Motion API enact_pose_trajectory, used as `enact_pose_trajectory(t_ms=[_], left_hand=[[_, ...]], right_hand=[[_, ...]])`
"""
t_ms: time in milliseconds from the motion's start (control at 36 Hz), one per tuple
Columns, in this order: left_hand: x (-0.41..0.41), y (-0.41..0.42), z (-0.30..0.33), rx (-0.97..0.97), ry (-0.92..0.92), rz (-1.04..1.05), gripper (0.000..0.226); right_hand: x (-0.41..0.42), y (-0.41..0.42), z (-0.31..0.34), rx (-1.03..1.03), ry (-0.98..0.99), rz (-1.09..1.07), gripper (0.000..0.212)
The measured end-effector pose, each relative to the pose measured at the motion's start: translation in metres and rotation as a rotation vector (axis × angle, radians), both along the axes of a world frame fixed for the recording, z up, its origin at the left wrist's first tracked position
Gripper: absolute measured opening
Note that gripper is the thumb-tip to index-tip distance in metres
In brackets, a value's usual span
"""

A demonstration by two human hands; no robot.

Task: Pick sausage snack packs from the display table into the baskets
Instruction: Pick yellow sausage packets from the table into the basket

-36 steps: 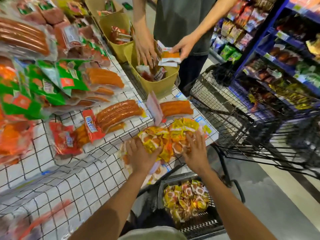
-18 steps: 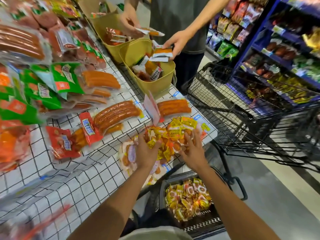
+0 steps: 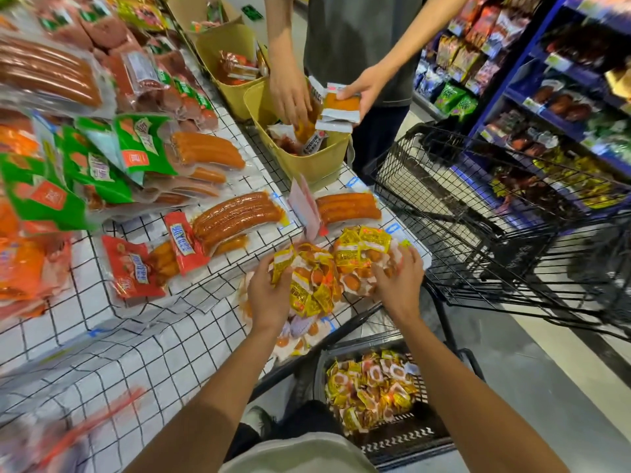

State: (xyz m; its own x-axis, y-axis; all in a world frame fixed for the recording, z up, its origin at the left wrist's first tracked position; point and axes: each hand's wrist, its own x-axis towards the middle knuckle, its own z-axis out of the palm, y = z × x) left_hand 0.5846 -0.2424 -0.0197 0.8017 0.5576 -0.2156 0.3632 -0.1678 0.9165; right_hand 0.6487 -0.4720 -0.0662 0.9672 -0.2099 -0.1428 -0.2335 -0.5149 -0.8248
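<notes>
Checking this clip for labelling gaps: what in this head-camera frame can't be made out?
- Head view: how many small yellow sausage snack packs each hand holds; left hand and right hand cover them.
- Bottom of the nearer yellow plastic bucket: hidden by another person's hand.
- Print on the red sausage packs: too small.
- Lower-left table corner: motion-blurred.
- Black plastic basket: depth hidden by packs.

Checked surface (image 3: 143, 343), sausage packs (image 3: 235, 216) piled across it, small yellow snack packs (image 3: 327, 271) heaped at its near corner, yellow tubs (image 3: 307, 165) along the far edge
</notes>
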Motion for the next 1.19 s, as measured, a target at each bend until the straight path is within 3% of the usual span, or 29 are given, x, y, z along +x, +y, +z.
enact_pose_trajectory(t_ms=[139, 333, 444, 528, 694, 944, 1139, 1194], left_hand=[[-0.008, 0.0, 0.018, -0.135, -0.051, 0.027, 0.042], [-0.029, 0.016, 0.029, -0.27, -0.109, 0.065, 0.038], [-0.039, 0.03, 0.029, -0.291, -0.123, 0.08, 0.017], [-0.042, 0.038, 0.025, -0.338, -0.111, 0.116, 0.017], [-0.041, 0.042, 0.014, -0.452, -0.075, 0.175, 0.029], [-0.041, 0.038, 0.017, -0.445, -0.025, 0.186, 0.059], [-0.044, 0.041, 0.026, -0.538, -0.032, 0.148, 0.035], [-0.045, 0.043, 0.032, -0.574, -0.029, 0.11, 0.039]], right_hand=[[0.023, 0.008, 0.003, 0.114, 0.155, -0.034, 0.106], [0.035, 0.022, -0.001, 0.142, 0.266, -0.09, 0.132], [0.034, 0.027, 0.0, 0.381, 0.417, -0.178, 0.121], [0.031, 0.029, -0.001, 0.326, 0.402, -0.233, 0.116], [0.01, 0.035, -0.006, 0.438, 0.339, -0.302, 0.031], [-0.013, 0.042, -0.003, 0.622, 0.23, -0.407, 0.037], [-0.03, 0.037, 0.001, 0.655, 0.142, -0.425, 0.042], [-0.039, 0.032, 0.005, 0.655, 0.116, -0.428, 0.041]])
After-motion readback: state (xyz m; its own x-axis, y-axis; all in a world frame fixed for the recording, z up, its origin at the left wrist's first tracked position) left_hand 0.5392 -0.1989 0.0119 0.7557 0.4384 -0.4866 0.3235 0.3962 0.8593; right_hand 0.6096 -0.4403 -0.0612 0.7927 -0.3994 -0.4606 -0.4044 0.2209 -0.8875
